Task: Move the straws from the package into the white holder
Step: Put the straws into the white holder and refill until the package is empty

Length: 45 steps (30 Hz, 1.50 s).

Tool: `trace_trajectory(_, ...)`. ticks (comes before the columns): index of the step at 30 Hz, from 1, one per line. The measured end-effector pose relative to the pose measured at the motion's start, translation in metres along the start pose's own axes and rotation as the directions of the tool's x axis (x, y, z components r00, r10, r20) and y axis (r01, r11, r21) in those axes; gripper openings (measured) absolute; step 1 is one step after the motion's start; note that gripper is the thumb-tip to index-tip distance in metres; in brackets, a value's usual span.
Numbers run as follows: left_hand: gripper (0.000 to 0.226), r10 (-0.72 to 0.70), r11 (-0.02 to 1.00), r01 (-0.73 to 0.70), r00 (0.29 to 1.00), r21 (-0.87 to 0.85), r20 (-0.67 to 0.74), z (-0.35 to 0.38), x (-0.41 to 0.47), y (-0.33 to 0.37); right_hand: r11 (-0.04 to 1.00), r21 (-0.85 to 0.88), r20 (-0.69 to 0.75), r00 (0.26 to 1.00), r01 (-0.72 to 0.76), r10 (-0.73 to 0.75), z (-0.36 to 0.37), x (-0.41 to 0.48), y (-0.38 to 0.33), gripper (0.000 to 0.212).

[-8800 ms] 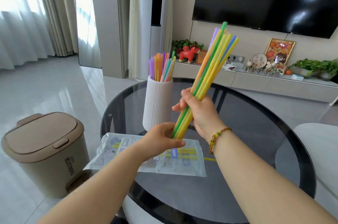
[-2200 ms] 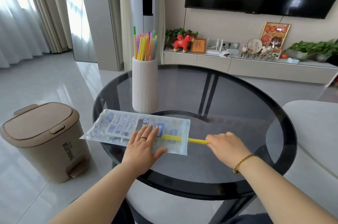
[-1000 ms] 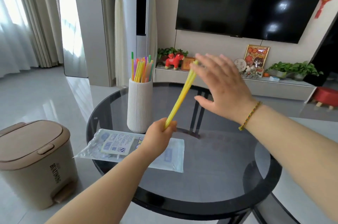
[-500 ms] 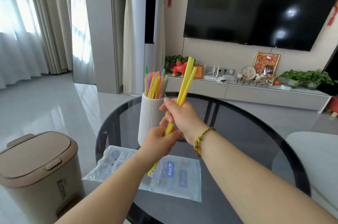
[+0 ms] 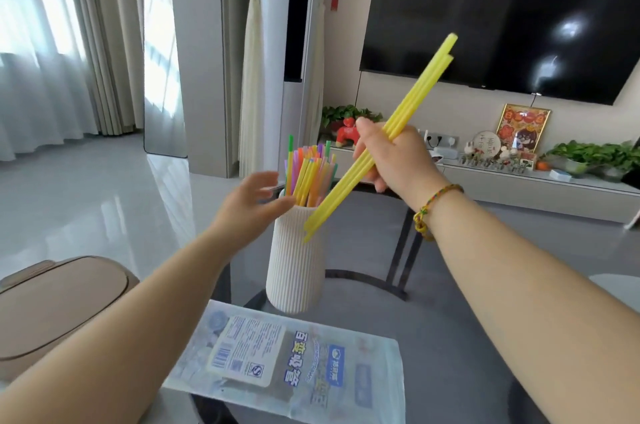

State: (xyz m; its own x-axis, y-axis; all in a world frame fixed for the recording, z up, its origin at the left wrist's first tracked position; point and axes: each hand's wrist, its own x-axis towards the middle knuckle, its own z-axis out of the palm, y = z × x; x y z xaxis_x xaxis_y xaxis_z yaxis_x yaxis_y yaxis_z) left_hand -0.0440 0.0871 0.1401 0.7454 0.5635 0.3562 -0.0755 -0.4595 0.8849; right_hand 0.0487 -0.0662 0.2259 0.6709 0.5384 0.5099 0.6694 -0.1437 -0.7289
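The right hand (image 5: 398, 157) grasps a small bunch of yellow straws (image 5: 415, 101); two ends show at the top, and the exact number is hard to tell. The bunch is tilted, with its lower tips in front of the one white holder (image 5: 294, 268). Many coloured straws (image 5: 308, 171) stand in this holder. The left hand (image 5: 249, 205) is released, fingers spread, just beside the holder's rim. One package (image 5: 294, 364) lies flat on the glass table (image 5: 450, 319), near the viewer. One beige bin (image 5: 59, 302) stands at the left.

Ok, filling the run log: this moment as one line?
right hand holds yellow straws | left hand open by white holder | package on table
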Motion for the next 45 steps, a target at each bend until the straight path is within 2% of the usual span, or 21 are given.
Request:
trace_trajectory(2, 0.05, 0.004, 0.998, -0.008, 0.998, 0.062, 0.066, 0.002, 0.016, 0.003, 0.999, 0.039, -0.035, 0.999, 0.038, -0.036, -0.002, 0.009, -0.001, 0.047)
trace_trajectory(5, 0.03, 0.037, 0.994, -0.05, 0.991, 0.1, 0.132, 0.003, 0.03, 0.01, 0.995, 0.046, -0.086, 0.993, 0.089, -0.085, -0.003, 0.016, -0.005, 0.044)
trace_trajectory(15, 0.021, 0.064, 0.987, -0.066, 0.998, 0.144, 0.022, 0.004, 0.04, -0.002, 0.974, -0.02, -0.093, 0.97, 0.224, -0.225, -0.002, 0.048, -0.022, 0.046)
trace_trajectory(18, 0.021, 0.052, 0.991, -0.052, 0.999, 0.124, 0.002, 0.005, 0.04, -0.002, 0.966, -0.063, 0.006, 0.968, 0.25, -0.25, 0.002, 0.052, -0.024, 0.044)
trace_trajectory(21, 0.022, 0.029, 0.996, -0.028, 1.0, 0.086, -0.006, 0.007, 0.039, -0.003, 0.951, -0.175, 0.112, 0.965, 0.254, -0.237, 0.011, 0.052, -0.021, 0.045)
trace_trajectory(23, 0.022, 0.01, 0.997, -0.01, 1.0, 0.071, -0.004, 0.008, 0.037, -0.002, 0.904, -0.34, 0.19, 0.96, 0.259, -0.203, 0.021, 0.048, -0.016, 0.046)
trace_trajectory(26, 0.026, -0.024, 1.0, 0.024, 1.0, 0.014, -0.016, 0.01, 0.035, -0.002, 0.854, -0.478, 0.17, 0.976, 0.205, -0.139, 0.037, 0.043, -0.003, 0.047)
trace_trajectory(28, 0.032, -0.052, 0.994, 0.053, 0.999, -0.093, 0.013, 0.011, 0.033, -0.003, 0.926, -0.359, 0.086, 0.992, 0.117, -0.093, 0.042, 0.043, 0.001, 0.046)
trace_trajectory(31, 0.034, -0.041, 0.977, 0.061, 0.994, -0.203, 0.102, 0.011, 0.031, -0.006, 0.999, 0.035, -0.047, 0.999, -0.015, 0.017, 0.038, 0.049, -0.005, 0.069)
trace_trajectory(32, 0.036, -0.032, 0.975, 0.06, 0.991, -0.212, 0.132, 0.012, 0.03, -0.006, 0.991, 0.132, -0.101, 0.995, 0.012, 0.001, 0.035, 0.052, -0.008, 0.072)
trace_trajectory(33, 0.039, -0.025, 0.974, 0.06, 0.987, -0.218, 0.159, 0.012, 0.03, -0.007, 0.985, 0.157, -0.133, 0.99, 0.076, -0.055, 0.033, 0.054, -0.011, 0.072)
trace_trajectory(34, 0.041, -0.022, 0.973, 0.061, 0.984, -0.222, 0.178, 0.014, 0.029, -0.007, 0.982, 0.11, -0.121, 0.983, 0.153, -0.14, 0.032, 0.054, -0.014, 0.07)
trace_trajectory(36, 0.046, -0.012, 0.973, 0.056, 0.981, -0.223, 0.194, 0.016, 0.026, -0.007, 0.944, -0.107, 0.031, 0.95, 0.313, -0.311, 0.036, 0.051, -0.017, 0.063)
trace_trajectory(38, 0.054, 0.008, 0.984, 0.027, 0.98, -0.174, 0.199, 0.018, 0.024, -0.01, 0.855, -0.312, 0.2, 0.908, 0.416, -0.369, 0.043, 0.046, -0.013, 0.051)
trace_trajectory(41, 0.06, 0.03, 0.995, -0.012, 0.983, -0.099, 0.183, 0.019, 0.021, -0.013, 0.82, -0.391, 0.316, 0.898, 0.418, -0.308, 0.051, 0.039, -0.001, 0.039)
trace_trajectory(45, 0.058, 0.066, 0.993, -0.048, 0.982, -0.105, 0.174, 0.019, 0.019, -0.015, 0.816, -0.442, 0.407, 0.894, 0.373, -0.189, 0.055, 0.028, 0.009, 0.039)
